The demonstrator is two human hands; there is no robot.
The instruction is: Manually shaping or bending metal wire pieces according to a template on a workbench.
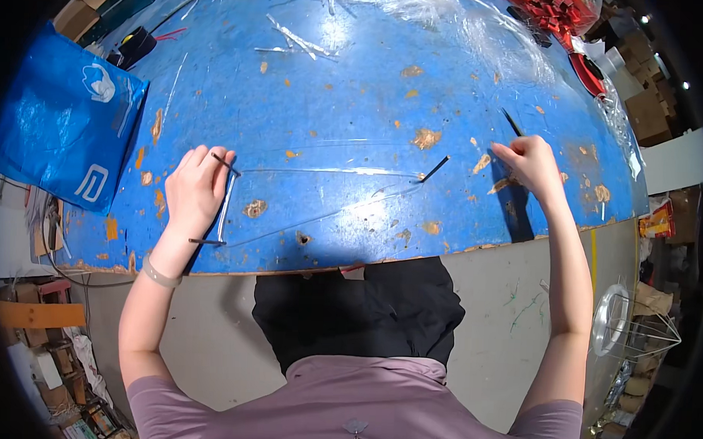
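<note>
Three dark pegs stand up from the blue table: a far left peg, a near left peg and a right peg. A thin clear strand runs round them in a narrow triangle, with a whitish stretch between the left pegs. My left hand is closed beside the far left peg, its fingers bent together; what they hold is hidden. Well right of the right peg, my right hand is closed, thumb against fingers. A thin dark pointed stick juts from its far side.
A blue plastic bag lies at the left. Silvery strips and clear plastic wrap lie at the back, with shiny red ribbon back right. A black roll-shaped thing is back left. The table's worn front edge is near my body.
</note>
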